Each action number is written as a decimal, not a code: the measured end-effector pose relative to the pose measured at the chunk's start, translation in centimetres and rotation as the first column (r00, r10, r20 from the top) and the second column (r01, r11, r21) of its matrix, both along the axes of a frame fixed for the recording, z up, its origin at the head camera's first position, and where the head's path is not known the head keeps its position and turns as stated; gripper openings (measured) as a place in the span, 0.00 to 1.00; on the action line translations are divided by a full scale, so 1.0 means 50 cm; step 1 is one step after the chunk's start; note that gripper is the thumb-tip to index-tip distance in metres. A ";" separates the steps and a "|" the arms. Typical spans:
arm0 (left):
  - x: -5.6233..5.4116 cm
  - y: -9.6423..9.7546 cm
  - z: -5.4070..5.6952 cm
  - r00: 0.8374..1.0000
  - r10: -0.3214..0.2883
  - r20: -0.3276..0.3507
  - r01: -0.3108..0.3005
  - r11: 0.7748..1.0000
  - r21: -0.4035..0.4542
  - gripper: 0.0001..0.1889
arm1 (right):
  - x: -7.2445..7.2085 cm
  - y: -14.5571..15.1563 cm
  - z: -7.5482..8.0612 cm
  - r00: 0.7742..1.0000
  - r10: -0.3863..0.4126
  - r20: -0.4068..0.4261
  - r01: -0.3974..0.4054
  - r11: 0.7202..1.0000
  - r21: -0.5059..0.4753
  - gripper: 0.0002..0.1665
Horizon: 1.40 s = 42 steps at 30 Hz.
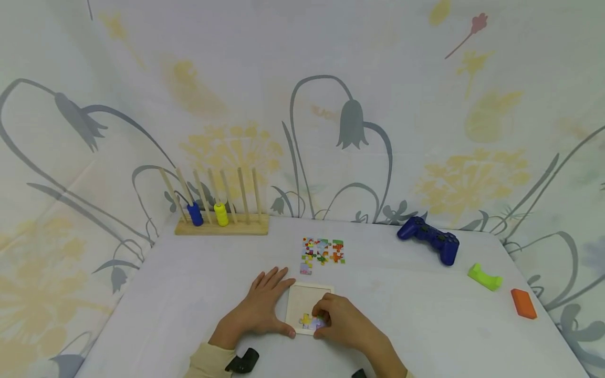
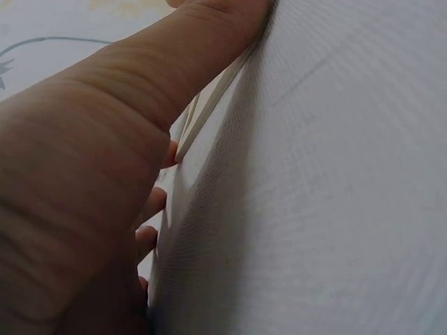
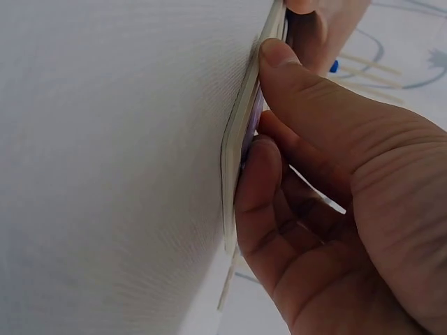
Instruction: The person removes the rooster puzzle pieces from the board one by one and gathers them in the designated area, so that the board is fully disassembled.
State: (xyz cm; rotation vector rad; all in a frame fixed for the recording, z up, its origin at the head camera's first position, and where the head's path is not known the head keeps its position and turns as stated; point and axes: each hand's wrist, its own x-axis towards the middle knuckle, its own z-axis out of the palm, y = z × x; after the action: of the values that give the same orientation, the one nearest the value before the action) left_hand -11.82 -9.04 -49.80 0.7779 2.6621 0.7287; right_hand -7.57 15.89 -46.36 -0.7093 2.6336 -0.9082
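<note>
A shallow wooden puzzle tray (image 1: 302,300) lies on the white table. Along its near edge are a piece with yellow (image 1: 305,319) and a purple puzzle piece (image 1: 320,322). My left hand (image 1: 263,305) lies spread at the tray's left side, its thumb at the near left corner and its index finger by the far left one. With curled fingers my right hand (image 1: 344,320) holds the purple piece low in the near right corner, partly hiding it. In the right wrist view the right thumb (image 3: 286,66) rests at the tray's rim.
Beyond the tray lie several loose puzzle pieces (image 1: 322,251). A wooden peg stand (image 1: 246,229) with blue and yellow beads stands at the back left. To the right are a dark blue game controller (image 1: 430,236), a green block (image 1: 484,278) and an orange block (image 1: 523,303).
</note>
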 end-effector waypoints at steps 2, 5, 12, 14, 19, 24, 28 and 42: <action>0.001 0.000 0.001 1.000 -0.002 0.002 0.002 1.000 0.001 0.61 | 0.000 -0.001 -0.001 1.000 0.001 -0.008 -0.001 1.000 -0.002 0.18; 0.002 0.000 0.003 1.000 -0.002 0.002 0.001 1.000 0.003 0.61 | 0.000 -0.001 -0.003 1.000 -0.002 -0.021 0.002 1.000 -0.008 0.18; 0.002 0.000 0.002 1.000 -0.002 -0.007 0.002 1.000 -0.006 0.61 | -0.001 0.002 -0.007 1.000 -0.001 0.006 0.001 0.999 -0.033 0.19; 0.002 -0.001 0.001 1.000 -0.004 -0.006 0.004 1.000 -0.009 0.61 | -0.001 0.002 -0.006 1.000 0.000 0.015 0.001 0.999 -0.042 0.19; 0.001 -0.001 -0.001 1.000 -0.006 -0.011 0.006 1.000 -0.011 0.61 | -0.003 0.004 -0.005 1.000 0.003 0.024 -0.002 0.998 -0.061 0.19; 0.001 0.000 -0.002 1.000 -0.005 -0.020 0.005 1.000 -0.012 0.61 | -0.006 0.006 -0.006 1.000 0.005 0.027 -0.003 0.998 -0.061 0.18; 0.001 0.001 0.000 1.000 -0.004 -0.021 0.004 1.000 -0.007 0.61 | -0.007 0.007 -0.006 1.000 0.004 0.027 -0.002 0.998 -0.064 0.17; 0.001 0.001 0.000 1.000 -0.003 -0.026 0.003 1.000 -0.010 0.61 | -0.008 0.006 -0.012 0.998 -0.011 0.063 0.018 0.993 -0.115 0.13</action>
State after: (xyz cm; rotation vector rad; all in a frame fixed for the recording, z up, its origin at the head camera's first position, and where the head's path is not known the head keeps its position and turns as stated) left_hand -11.79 -8.98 -49.78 0.7946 2.6853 0.7086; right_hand -7.96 16.19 -46.96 -0.6780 2.5512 -1.0770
